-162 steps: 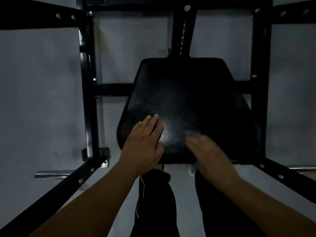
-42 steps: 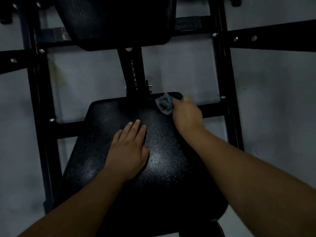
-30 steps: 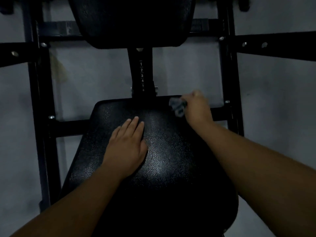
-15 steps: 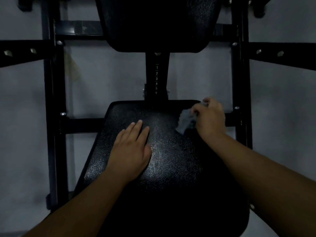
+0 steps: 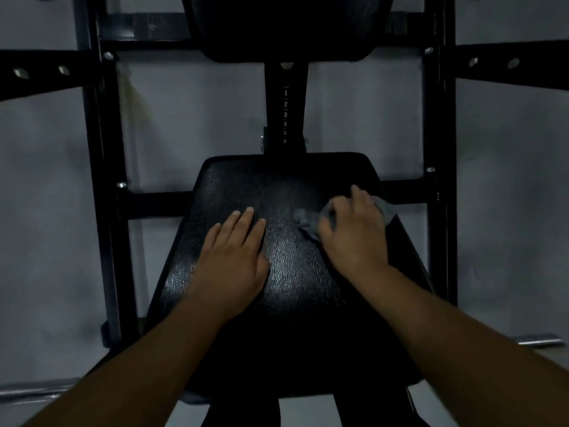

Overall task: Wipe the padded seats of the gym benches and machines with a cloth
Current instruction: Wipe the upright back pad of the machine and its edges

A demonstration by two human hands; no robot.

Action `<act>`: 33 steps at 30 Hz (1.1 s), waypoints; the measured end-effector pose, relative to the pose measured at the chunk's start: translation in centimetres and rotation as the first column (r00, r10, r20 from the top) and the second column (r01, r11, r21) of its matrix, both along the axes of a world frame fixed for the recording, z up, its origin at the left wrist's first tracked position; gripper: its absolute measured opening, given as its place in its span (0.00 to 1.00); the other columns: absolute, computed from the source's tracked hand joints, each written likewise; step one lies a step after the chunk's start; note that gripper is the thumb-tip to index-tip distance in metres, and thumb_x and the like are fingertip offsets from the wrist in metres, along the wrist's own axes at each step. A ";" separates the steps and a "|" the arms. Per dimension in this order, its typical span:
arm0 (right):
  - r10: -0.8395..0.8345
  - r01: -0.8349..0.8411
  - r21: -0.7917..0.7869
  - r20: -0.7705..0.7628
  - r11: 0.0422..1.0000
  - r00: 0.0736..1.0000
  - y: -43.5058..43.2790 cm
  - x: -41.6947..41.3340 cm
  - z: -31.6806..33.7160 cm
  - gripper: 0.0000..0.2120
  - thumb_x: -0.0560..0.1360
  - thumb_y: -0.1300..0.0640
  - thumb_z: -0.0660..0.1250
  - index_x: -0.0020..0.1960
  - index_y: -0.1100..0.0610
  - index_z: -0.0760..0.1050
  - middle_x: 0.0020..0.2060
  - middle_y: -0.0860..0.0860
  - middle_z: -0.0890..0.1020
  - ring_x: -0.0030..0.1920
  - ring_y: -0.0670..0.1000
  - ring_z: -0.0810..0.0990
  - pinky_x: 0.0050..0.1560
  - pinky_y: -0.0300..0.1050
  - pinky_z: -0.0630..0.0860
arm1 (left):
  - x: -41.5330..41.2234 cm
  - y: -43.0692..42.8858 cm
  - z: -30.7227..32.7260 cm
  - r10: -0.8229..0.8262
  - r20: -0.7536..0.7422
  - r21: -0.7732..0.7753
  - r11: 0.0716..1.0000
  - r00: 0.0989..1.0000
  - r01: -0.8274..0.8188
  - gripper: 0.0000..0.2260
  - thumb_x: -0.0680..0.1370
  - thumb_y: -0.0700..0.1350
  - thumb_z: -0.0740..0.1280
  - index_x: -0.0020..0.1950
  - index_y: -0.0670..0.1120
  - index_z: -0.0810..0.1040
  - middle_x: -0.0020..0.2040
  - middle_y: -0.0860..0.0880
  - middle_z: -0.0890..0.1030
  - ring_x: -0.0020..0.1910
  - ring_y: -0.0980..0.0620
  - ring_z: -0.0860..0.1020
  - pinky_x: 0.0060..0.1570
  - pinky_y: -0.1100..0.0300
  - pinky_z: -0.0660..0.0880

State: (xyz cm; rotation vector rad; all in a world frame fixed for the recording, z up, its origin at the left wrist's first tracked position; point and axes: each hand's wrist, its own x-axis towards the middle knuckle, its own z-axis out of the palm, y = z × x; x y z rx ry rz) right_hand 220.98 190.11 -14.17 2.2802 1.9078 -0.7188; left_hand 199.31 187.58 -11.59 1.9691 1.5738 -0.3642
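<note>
– On the right side of the black pebble-textured padded seat (image 5: 292, 282), what sits there?

– The right hand (image 5: 354, 238), fingers curled and bunching a crumpled grey cloth (image 5: 308, 223) against the padding. One fold of it pokes out left of the knuckles, and another shows past the hand at the seat's right edge.

– How near is that edge?

– Very near: the hand's outer side is just inside it. Beyond the edge is a gap of grey floor (image 5: 508, 211), then a black steel upright (image 5: 437, 134) of the frame.

– And the other hand?

– The left hand (image 5: 234, 257) lies flat, palm down, left of the seat's middle. Its fingers are straight and close together, pointing away from the person, and it holds nothing.

– Where is there free padding?

– A bare, shiny strip runs between the two hands. A wider band lies beyond the fingertips, up to the far edge. There the black numbered adjustment post (image 5: 285, 115) rises towards a black back pad (image 5: 286, 26). The near part is dark under both forearms, which come in from the bottom corners and converge.

– Anything low down?

– A chrome bar (image 5: 538, 340) shows at the right, well clear of the seat.
</note>
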 end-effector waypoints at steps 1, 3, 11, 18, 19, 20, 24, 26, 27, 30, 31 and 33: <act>0.012 -0.012 -0.002 -0.007 1.000 1.000 -0.9 -1.4 0.2 0.23 0.74 0.47 0.50 0.60 0.54 0.76 0.73 0.62 0.69 0.73 0.64 0.66 0.73 0.58 0.63 | 0.0 -0.4 0.0 0.008 -0.003 -0.001 1.000 1.000 -0.008 0.30 0.78 0.56 0.46 0.78 0.47 0.64 0.80 0.46 0.60 0.79 0.47 0.57 0.76 0.46 0.55; 0.221 -0.226 -0.023 -0.137 0.974 0.966 -5.6 -3.2 2.5 0.25 0.73 0.52 0.50 0.66 0.53 0.74 0.73 0.57 0.70 0.74 0.60 0.66 0.74 0.55 0.64 | 0.2 -1.4 0.3 0.021 0.002 0.002 1.000 1.000 -0.021 0.30 0.78 0.56 0.45 0.79 0.47 0.63 0.80 0.46 0.59 0.79 0.46 0.57 0.76 0.46 0.54; 0.255 -0.251 0.059 -0.085 0.966 0.963 -8.8 3.3 5.1 0.14 0.77 0.51 0.62 0.59 0.52 0.80 0.61 0.59 0.75 0.59 0.62 0.74 0.57 0.51 0.72 | -0.6 -5.0 2.1 0.069 0.044 0.033 0.997 0.997 -0.071 0.29 0.79 0.55 0.47 0.78 0.46 0.65 0.80 0.45 0.60 0.79 0.45 0.57 0.76 0.44 0.54; 0.498 -0.502 0.020 -0.160 0.865 0.852 -13.7 -5.2 8.1 0.06 0.75 0.50 0.64 0.50 0.50 0.75 0.42 0.50 0.75 0.40 0.52 0.77 0.44 0.50 0.69 | -2.4 -7.7 3.5 0.103 0.014 0.015 0.995 0.995 -0.103 0.29 0.79 0.55 0.48 0.78 0.47 0.64 0.80 0.45 0.60 0.79 0.45 0.57 0.75 0.44 0.55; 0.555 -0.567 0.019 -0.237 0.824 0.798 -14.7 -4.2 8.6 0.07 0.76 0.50 0.62 0.52 0.49 0.75 0.42 0.50 0.75 0.41 0.52 0.76 0.44 0.49 0.69 | -2.5 -7.8 3.5 0.097 0.013 0.019 0.995 0.995 -0.098 0.29 0.79 0.54 0.48 0.78 0.46 0.65 0.79 0.44 0.61 0.78 0.44 0.58 0.75 0.43 0.56; 0.590 -0.603 0.044 -0.278 0.796 0.758 -14.5 -3.0 8.8 0.11 0.75 0.50 0.60 0.54 0.49 0.76 0.42 0.51 0.75 0.41 0.52 0.75 0.43 0.48 0.71 | -2.7 -8.0 3.5 0.094 0.012 0.022 0.995 0.996 -0.094 0.28 0.79 0.54 0.49 0.77 0.46 0.66 0.79 0.44 0.62 0.78 0.44 0.59 0.75 0.43 0.57; 0.386 -0.376 0.107 -0.096 0.920 0.917 -7.2 -1.9 4.5 0.13 0.76 0.52 0.61 0.57 0.54 0.78 0.43 0.55 0.74 0.42 0.57 0.76 0.34 0.47 0.70 | -4.0 -8.5 3.6 0.121 0.004 0.037 0.992 0.993 -0.121 0.28 0.79 0.53 0.50 0.77 0.45 0.67 0.78 0.44 0.63 0.78 0.44 0.60 0.74 0.42 0.58; 0.195 -0.196 0.080 0.016 0.977 0.981 -4.0 -5.7 2.8 0.10 0.78 0.53 0.64 0.55 0.57 0.76 0.49 0.56 0.75 0.48 0.58 0.76 0.40 0.49 0.71 | -4.5 -8.3 3.4 0.129 0.004 0.042 0.991 0.992 -0.129 0.28 0.79 0.53 0.50 0.77 0.45 0.67 0.79 0.44 0.63 0.78 0.43 0.60 0.74 0.42 0.58; 0.189 -0.189 0.053 0.004 0.981 0.982 -3.8 -8.2 2.7 0.10 0.78 0.53 0.65 0.55 0.57 0.75 0.51 0.56 0.74 0.50 0.57 0.75 0.45 0.50 0.73 | -4.8 -8.1 3.1 0.141 0.004 0.046 0.989 0.990 -0.141 0.29 0.78 0.53 0.50 0.77 0.44 0.66 0.79 0.44 0.63 0.78 0.44 0.60 0.75 0.43 0.57; 0.437 -0.437 0.053 -0.229 0.898 0.870 -7.9 -12.8 5.0 0.08 0.76 0.59 0.65 0.55 0.56 0.75 0.48 0.54 0.75 0.47 0.55 0.75 0.45 0.52 0.76 | -5.7 -7.0 2.5 0.182 0.041 0.046 0.982 0.982 -0.184 0.30 0.78 0.54 0.49 0.78 0.44 0.63 0.80 0.46 0.59 0.79 0.46 0.57 0.76 0.47 0.52; 0.484 -0.484 0.085 -0.313 0.871 0.817 -9.5 -12.5 5.8 0.09 0.75 0.59 0.65 0.56 0.55 0.75 0.47 0.53 0.75 0.46 0.54 0.74 0.42 0.50 0.75 | -5.9 -6.7 2.3 0.168 0.056 0.039 0.985 0.984 -0.170 0.31 0.77 0.55 0.49 0.79 0.45 0.62 0.80 0.47 0.58 0.79 0.47 0.56 0.76 0.49 0.50; 0.560 -0.561 0.088 -0.295 0.823 0.774 -8.4 -10.2 5.8 0.11 0.75 0.56 0.67 0.58 0.50 0.76 0.47 0.50 0.75 0.46 0.52 0.75 0.39 0.44 0.72 | -6.3 -6.6 2.2 0.104 0.069 0.042 0.993 0.992 -0.107 0.32 0.77 0.55 0.49 0.79 0.44 0.62 0.80 0.47 0.59 0.79 0.47 0.56 0.76 0.51 0.48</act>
